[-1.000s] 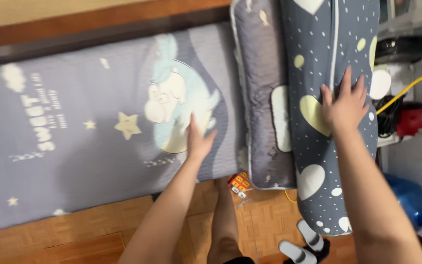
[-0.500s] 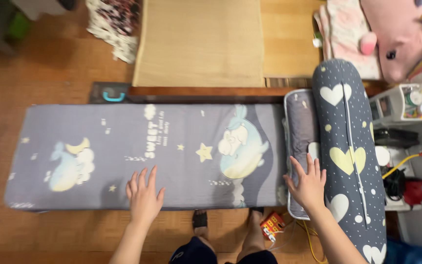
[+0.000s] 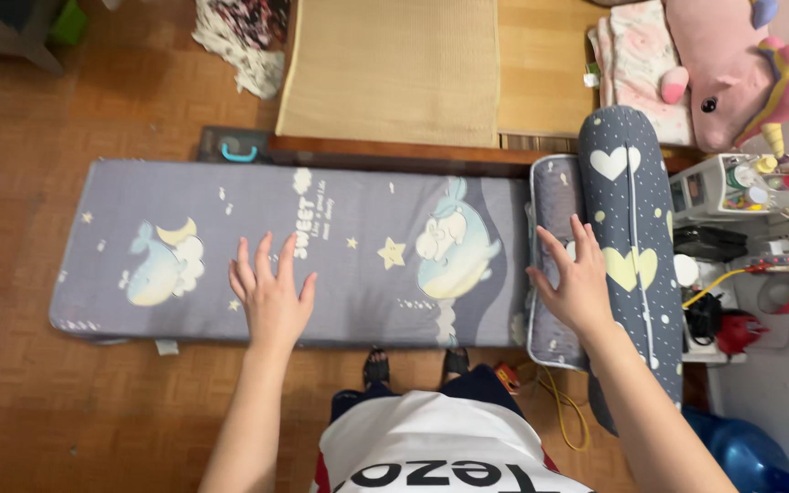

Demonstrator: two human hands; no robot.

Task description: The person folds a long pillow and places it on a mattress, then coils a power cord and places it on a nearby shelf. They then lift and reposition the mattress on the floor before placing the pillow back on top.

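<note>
Bedding fills the middle of the view: a long, narrow grey mattress (image 3: 321, 251) printed with whales, stars and a moon lies flat on the wooden floor (image 3: 66, 402), its far long edge against a low wooden bed frame (image 3: 385, 153). The left hand (image 3: 271, 297) is spread wide, fingers fanned, over the near half of the mattress a little left of its centre; whether the palm presses the cover or hovers just above it cannot be told. The right hand (image 3: 580, 283) is likewise open and holds nothing, fingers splayed across the grey pillow (image 3: 554, 265) that lies just beyond the mattress's right end, with the fingertips reaching the navy bolster (image 3: 636, 265) dotted with hearts that lies alongside the pillow on the side away from the mattress. Judging by its thin, even slab and soft rounded corners, the mattress is probably foam under a fabric cover: light for its length, floppy, likely to sag or fold if lifted at one point, and not slippery. A grip under the near long edge with both hands well apart, or at the two short ends, would likely keep it manageable. The pillow and bolster look soft and light, easy to pinch anywhere. Past the bolster stands a cluttered shelf unit (image 3: 732, 196); a pink plush toy (image 3: 732, 82) lies beyond the mattress's far right corner.
</note>
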